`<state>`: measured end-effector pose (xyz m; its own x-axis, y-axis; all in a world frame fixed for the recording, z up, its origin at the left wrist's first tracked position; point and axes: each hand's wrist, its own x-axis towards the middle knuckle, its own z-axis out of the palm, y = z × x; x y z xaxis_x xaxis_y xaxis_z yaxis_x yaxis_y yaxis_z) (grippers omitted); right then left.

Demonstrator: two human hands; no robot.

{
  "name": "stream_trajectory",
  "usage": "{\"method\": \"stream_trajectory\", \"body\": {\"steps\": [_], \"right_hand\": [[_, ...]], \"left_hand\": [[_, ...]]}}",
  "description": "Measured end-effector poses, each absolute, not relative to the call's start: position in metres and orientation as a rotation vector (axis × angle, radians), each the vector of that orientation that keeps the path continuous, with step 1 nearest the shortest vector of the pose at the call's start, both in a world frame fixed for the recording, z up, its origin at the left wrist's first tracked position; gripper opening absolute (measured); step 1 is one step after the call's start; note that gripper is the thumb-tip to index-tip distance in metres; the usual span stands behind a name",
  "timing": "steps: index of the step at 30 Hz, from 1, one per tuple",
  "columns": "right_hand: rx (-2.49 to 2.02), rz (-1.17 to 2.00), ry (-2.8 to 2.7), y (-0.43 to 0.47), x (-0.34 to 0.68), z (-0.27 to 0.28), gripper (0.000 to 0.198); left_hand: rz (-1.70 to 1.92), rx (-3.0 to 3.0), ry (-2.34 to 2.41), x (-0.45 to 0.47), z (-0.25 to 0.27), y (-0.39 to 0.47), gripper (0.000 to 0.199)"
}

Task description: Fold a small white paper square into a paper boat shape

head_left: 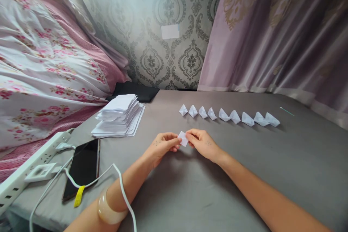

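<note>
A small folded square of white paper (183,139) is held up just above the grey tabletop, turned so that one corner points upward. My left hand (165,143) pinches its left corner between thumb and fingers. On the opposite side, my right hand (200,141) grips the right corner in the same way. Beyond my hands, several folded paper boats (224,115) stand in a row running to the right. To the left of my hands lies a stack of white paper sheets (118,117) with uneven edges.
A smartphone (85,165) lies at left beside a white power strip (32,172). A white cable (122,185) loops over my left forearm. A black flat item (138,92) sits behind the stack. A thin green stick (287,111) lies at far right. Curtains (261,43) hang behind.
</note>
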<state>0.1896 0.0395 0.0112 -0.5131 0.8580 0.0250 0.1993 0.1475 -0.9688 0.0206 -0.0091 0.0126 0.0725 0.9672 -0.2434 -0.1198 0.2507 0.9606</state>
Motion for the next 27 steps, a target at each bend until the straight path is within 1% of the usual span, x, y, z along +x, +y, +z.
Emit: {"method": "stream_trajectory", "body": {"steps": [3, 8, 11, 15, 18, 20, 24, 27], "right_hand": [[-0.979, 1.317, -1.962, 0.044, 0.195, 0.012, 0.023], [-1.033, 1.527, -1.647, 0.038, 0.186, 0.013, 0.028], [-1.087, 1.521, -1.601, 0.037, 0.181, 0.009, 0.027], [-1.127, 1.469, -1.805, 0.048, 0.188, 0.004, 0.025], [-1.096, 1.407, -2.043, 0.06, 0.195, 0.002, 0.024], [-1.037, 1.301, -2.187, 0.067, 0.196, 0.0, 0.024], [-0.967, 1.048, -2.358, 0.071, 0.193, -0.007, 0.022], [-0.999, 0.863, -2.354, 0.068, 0.19, -0.011, 0.015]], "left_hand": [[0.936, 1.039, 1.235, 0.021, 0.01, -0.01, 0.028], [1.067, 0.926, 1.251, 0.025, 0.002, -0.008, 0.029], [1.053, 0.897, 1.254, 0.029, 0.0, -0.008, 0.031], [0.899, 1.064, 1.384, 0.027, 0.002, -0.008, 0.04], [0.911, 1.299, 1.573, 0.021, 0.003, -0.008, 0.046], [0.944, 1.506, 1.621, 0.017, 0.004, -0.007, 0.04], [0.894, 1.89, 1.496, 0.016, 0.001, -0.007, 0.014], [0.815, 2.033, 1.423, 0.018, -0.003, -0.006, 0.013]]}}
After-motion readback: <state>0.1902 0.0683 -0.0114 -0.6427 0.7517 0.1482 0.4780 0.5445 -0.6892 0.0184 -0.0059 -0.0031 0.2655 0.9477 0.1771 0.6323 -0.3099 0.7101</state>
